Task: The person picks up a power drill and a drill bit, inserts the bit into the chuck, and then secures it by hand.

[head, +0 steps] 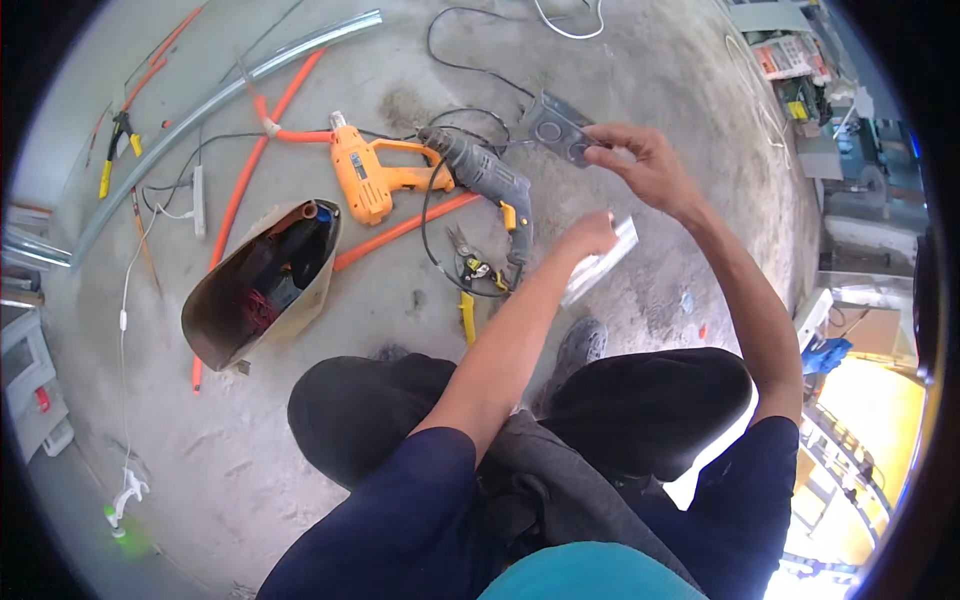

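Observation:
My right hand [645, 165] pinches one edge of a grey metal plate-like piece [551, 129] with round knockouts, held above the floor. Lower and nearer to me, my left hand [591, 234] grips a short, shiny metal strip [600, 266], perhaps a cut piece of channel. The two pieces are apart. Left of my hands lies a corded power drill [491, 176], its cable looped around it. Beside it rests an orange heat gun [364, 176]. A pair of snips [471, 266] with yellow handles lies in front of my feet.
Orange conduit pipes [247, 176] cross the floor on the left. A cut-open plastic container [300, 322] holds tools and red wire. Beyond are a long metal channel [202, 116], yellow-handled pliers [120, 142] and a white power strip [199, 202]. Cluttered shelves [832, 157] stand at right.

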`<state>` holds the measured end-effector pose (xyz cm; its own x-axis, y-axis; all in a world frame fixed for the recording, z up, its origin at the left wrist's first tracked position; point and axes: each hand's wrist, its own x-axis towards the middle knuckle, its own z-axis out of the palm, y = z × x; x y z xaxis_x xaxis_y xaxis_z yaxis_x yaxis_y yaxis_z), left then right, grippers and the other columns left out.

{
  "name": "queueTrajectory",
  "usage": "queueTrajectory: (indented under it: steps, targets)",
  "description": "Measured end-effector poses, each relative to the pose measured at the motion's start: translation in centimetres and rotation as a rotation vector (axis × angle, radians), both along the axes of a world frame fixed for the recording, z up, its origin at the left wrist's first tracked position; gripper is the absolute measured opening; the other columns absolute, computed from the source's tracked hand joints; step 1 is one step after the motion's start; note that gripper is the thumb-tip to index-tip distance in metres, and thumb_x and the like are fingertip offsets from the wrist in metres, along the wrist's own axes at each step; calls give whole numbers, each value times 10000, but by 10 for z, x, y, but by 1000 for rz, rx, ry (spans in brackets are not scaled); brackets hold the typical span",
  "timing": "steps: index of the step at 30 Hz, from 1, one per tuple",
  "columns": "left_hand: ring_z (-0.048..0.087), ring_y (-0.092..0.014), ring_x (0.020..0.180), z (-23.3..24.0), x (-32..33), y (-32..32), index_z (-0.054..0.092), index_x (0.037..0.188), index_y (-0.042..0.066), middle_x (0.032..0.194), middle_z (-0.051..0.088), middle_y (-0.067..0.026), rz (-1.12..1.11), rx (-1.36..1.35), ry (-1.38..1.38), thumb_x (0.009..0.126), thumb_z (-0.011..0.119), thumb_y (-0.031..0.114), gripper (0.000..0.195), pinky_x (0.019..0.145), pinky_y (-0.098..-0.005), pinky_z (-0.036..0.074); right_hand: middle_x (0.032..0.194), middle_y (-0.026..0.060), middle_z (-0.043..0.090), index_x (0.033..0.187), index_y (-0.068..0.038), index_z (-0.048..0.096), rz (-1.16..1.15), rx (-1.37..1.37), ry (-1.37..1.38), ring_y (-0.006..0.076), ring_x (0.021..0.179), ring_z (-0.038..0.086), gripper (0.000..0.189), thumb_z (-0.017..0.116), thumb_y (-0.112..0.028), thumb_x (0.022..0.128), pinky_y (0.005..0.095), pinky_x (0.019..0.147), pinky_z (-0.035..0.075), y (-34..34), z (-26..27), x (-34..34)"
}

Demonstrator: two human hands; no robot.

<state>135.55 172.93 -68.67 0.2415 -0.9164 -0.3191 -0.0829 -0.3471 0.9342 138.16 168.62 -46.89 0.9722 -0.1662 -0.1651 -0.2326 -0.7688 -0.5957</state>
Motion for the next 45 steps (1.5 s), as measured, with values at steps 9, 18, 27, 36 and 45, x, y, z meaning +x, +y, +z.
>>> queueTrajectory:
  steps: [9,18,27,36,45]
  targets:
    - [668,-385,1174,-59,-74,14,672,1321,58,1296,686,-219,-270,305,-233,853,745,328,545,1005,-484,516,1073,57,762,1257,-58,734,-30,550,133,135,1002,664,343,761,-125,922,330,945,516,-48,-96,-67]
    - [711,-338,740,64,4,46,748,798,-3,791,740,-183,-258,108,-505,813,798,388,395,744,-473,547,1027,84,749,1198,-71,742,150,273,-55,198,968,656,290,736,-163,923,355,867,515,-132,-146,-63]
    - [647,-264,1143,195,114,175,559,1394,-7,1264,654,-166,214,61,-700,782,885,494,855,924,-380,534,1013,127,737,1168,-77,762,436,228,-302,268,922,686,283,744,-153,896,379,841,534,-28,-36,-8]
    - [693,-266,1066,213,139,225,600,1324,13,1174,693,-141,272,0,-789,805,880,377,693,904,-373,546,1203,90,718,1224,-105,749,567,190,-702,288,1086,675,338,762,-142,888,411,968,538,25,-14,27]
    - [694,-355,1059,206,168,219,593,1303,20,1157,689,-166,275,-365,-1042,800,870,210,604,897,-407,556,942,122,746,1077,24,740,-887,235,-159,237,881,691,573,775,-515,884,406,817,546,2,-253,-51]
